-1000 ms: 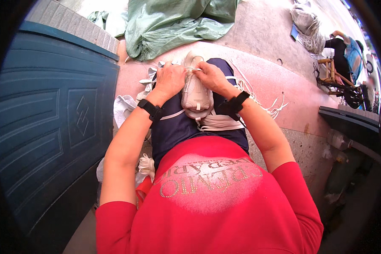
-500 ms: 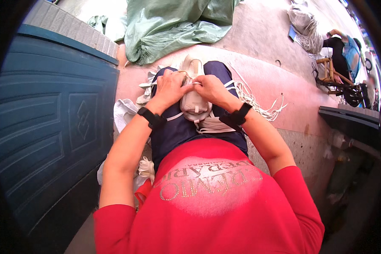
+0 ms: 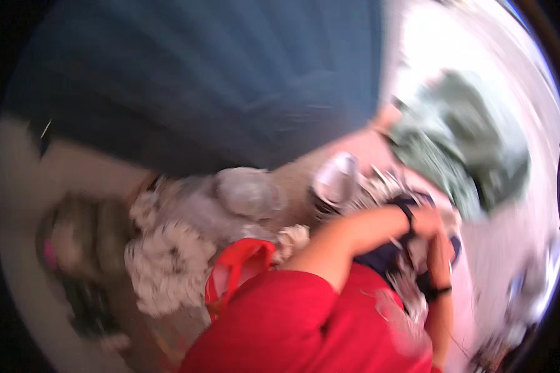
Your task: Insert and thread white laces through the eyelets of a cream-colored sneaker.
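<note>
The view is heavily blurred. My left hand [image 3: 430,221] and my right hand [image 3: 440,250] meet over my lap at the right, each with a dark wristband. Both rest closed on a white shoe [image 3: 409,277] with loose laces that lies on my dark blue trousers [image 3: 382,256]. Individual fingers are smeared by the blur. My red shirt [image 3: 305,323] fills the bottom of the view.
A blue panelled door [image 3: 199,81] fills the top left. A pile of white rags [image 3: 168,255], a clear plastic bag [image 3: 249,191] and a red bag [image 3: 236,273] lie at my left side. Another white shoe [image 3: 336,177] lies beyond them, with green cloth [image 3: 466,137] at the far right.
The view has swung sharply left and blurred, so my lap now sits at the right. The rag pile and red bag have come into view. My hands stay together on the shoe.
</note>
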The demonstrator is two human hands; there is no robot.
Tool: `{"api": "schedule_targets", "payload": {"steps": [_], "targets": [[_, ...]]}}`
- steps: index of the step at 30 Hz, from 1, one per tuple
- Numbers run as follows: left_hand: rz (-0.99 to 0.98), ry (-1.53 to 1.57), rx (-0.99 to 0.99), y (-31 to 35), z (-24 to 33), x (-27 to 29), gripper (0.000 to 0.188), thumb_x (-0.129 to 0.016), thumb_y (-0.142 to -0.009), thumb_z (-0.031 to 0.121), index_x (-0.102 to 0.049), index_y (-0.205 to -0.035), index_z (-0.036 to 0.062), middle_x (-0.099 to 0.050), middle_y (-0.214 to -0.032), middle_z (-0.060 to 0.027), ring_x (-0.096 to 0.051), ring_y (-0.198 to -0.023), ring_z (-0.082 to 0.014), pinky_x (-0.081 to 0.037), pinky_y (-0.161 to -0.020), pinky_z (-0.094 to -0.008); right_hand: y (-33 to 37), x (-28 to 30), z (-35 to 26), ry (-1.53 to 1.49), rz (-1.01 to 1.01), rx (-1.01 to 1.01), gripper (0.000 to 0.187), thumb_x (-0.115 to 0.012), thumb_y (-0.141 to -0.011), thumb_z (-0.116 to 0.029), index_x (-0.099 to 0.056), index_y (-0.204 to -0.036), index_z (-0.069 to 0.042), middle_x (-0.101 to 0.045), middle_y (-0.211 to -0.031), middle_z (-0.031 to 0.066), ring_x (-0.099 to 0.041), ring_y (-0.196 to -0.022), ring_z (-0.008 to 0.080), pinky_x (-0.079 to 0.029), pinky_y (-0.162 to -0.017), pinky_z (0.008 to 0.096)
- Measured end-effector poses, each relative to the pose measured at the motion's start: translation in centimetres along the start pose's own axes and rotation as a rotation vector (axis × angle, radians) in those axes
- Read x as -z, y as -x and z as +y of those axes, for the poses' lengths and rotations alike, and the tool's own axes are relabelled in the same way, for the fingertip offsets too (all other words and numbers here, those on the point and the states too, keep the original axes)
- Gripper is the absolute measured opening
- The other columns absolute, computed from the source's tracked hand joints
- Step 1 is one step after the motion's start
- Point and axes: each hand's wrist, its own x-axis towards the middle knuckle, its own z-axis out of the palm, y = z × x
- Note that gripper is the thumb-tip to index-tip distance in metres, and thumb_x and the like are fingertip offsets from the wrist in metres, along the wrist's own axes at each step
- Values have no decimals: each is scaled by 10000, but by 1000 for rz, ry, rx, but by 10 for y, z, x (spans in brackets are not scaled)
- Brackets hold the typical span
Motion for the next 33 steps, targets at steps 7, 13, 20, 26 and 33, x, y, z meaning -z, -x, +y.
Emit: {"api": "schedule_targets", "payload": {"steps": [7,13,20,26,33], "targets": [[208,-295,376,-4,31,-45,153,-597,-628,243,-659,-758,190,-602,-923,-47,-458,-1001,-260,-355,-761,-443,-13,-10,22,-36,13,-184,271,-473,-840,-252,-518,-796,11,-551,-675,260,-533,-635,421,-384,-546,491],[254,-487,-66,12,57,-26,120,-560,-685,247,-663,-682,185,-603,-738,19,-518,-856,-211,-383,-686,-382,43,15,28,-684,-110,-298,235,-438,-846,-196,-518,-755,5,-536,-698,143,-519,-615,231,-404,-531,386],[-51,51,-218,-9,124,1,152,-548,-712,204,-663,-764,119,-635,-745,-132,-612,-715,-313,-488,-586,-415,74,124,-39,-1564,-120,-932,239,-427,-873,-234,-340,-659,-172,-248,-566,-46,-260,-479,92,-259,-451,262],[774,559,-663,-42,168,-9,177,-545,-690,242,-549,-729,69,-549,-711,-112,-538,-677,-315,-431,-589,-423,73,88,-35,-1969,288,-802,142,-443,-862,-168,-507,-842,-43,-502,-801,38,-458,-660,139,-390,-568,317],[267,659,270,22,103,66,172,-478,-862,137,-605,-894,25,-508,-593,-19,-439,-493,-87,-370,-457,-243,33,78,-35,-1818,466,-577,265,-536,-865,-253,-585,-1021,-44,-499,-759,-70,-417,-669,24,-354,-611,196]]}}
